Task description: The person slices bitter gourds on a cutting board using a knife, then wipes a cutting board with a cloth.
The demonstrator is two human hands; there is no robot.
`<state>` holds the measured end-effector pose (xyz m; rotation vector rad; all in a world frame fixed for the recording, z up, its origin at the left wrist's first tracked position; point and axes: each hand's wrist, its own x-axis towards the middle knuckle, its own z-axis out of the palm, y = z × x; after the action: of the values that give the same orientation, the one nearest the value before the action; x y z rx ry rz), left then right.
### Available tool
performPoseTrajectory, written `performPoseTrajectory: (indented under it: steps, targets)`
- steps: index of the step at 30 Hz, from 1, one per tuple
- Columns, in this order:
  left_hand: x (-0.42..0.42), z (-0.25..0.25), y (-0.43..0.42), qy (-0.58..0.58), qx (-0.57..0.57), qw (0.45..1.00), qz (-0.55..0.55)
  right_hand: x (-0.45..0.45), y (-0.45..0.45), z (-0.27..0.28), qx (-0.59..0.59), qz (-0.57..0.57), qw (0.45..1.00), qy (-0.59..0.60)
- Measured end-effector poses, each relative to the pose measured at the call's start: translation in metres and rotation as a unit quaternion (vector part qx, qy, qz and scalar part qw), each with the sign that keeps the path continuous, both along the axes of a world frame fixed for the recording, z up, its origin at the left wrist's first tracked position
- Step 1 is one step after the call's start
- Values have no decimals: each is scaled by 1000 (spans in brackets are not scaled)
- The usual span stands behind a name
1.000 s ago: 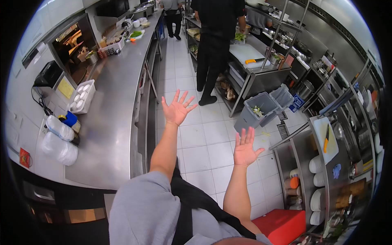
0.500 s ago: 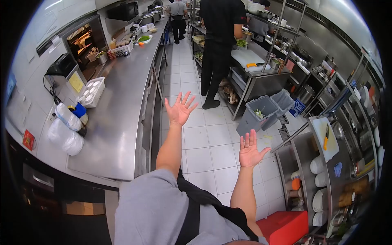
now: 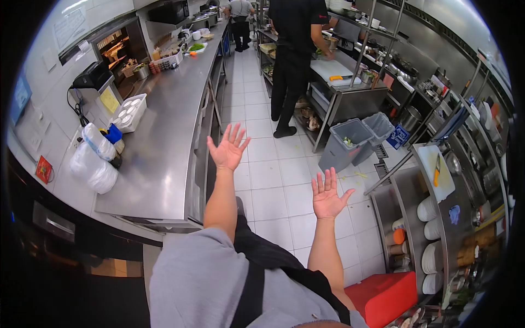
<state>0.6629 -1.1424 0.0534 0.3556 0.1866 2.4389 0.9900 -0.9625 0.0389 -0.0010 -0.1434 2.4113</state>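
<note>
Both my arms reach out over the white tiled floor (image 3: 268, 175), palms showing. My left hand (image 3: 227, 153) has its fingers spread and holds nothing; it is beside the edge of the long steel counter (image 3: 158, 164). My right hand (image 3: 329, 198) is also empty, with the thumb stretched out to the side, and appears below the grey bins (image 3: 344, 143) in view. Neither hand touches anything.
A person in black (image 3: 295, 54) stands at a steel worktable with a white cutting board (image 3: 331, 70) and an orange-handled knife. Another person (image 3: 239, 22) is farther back. Right: shelves with white bowls (image 3: 428, 209), a red box (image 3: 383, 298). Left: a white basket (image 3: 131, 113).
The view has shifted along the counter. My left hand has moved left in view, nearer the counter edge. The person in black now reaches an arm over the worktable. Both my hands remain open.
</note>
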Motion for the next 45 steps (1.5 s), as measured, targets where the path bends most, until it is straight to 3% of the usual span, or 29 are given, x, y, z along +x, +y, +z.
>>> performPoseTrajectory:
  steps: [3,7,9,10,12,13,15,16,17,18,19,20,21,22,23,29,45]
  targets:
    - [2,10,-17,6,-22,997,70,-4,-4,-3,5,-35,999,-3]
    - [-28,27,-49,67,-67,993,64,-2,-29,-52,7,64,994,-87]
    - [-45,43,-59,88,-151,979,110,-21,-45,-64,-28,132,985,-110]
    - [-74,29,-68,87,-147,980,106,-40,-46,-45,-26,128,985,-111]
    - [-134,3,-84,196,-436,860,181,-84,-43,2,96,204,961,-159]
    - [-148,7,-83,198,-441,857,177,-109,-29,31,185,198,955,-120]
    - [-174,25,-85,188,-524,792,251,-158,-2,119,378,124,913,-83]
    - [-188,34,-84,232,-568,734,291,-174,1,184,476,62,873,-89]
    - [-210,30,-87,233,-572,732,288,-185,1,250,570,38,820,-48]
    - [-237,23,-92,239,-611,694,297,-191,-12,309,646,-8,760,-61]
    - [-266,7,-100,243,-648,656,302,-203,-12,352,765,-100,636,-21]
    - [-319,-40,-121,305,-672,618,270,-224,-21,377,815,-172,553,25]
    - [-341,-54,-128,316,-703,587,250,-245,-31,403,842,-251,471,72]
    - [-346,-61,-128,315,-730,561,229,-267,-40,420,854,-298,413,109]
    - [-357,-73,-133,312,-750,542,215,-286,-45,423,859,-307,391,125]
    - [-385,-86,-116,298,-790,500,191,-399,-66,426,875,-292,350,163]
    - [-403,-71,-78,267,-804,483,222,-571,-107,400,892,-216,354,179]
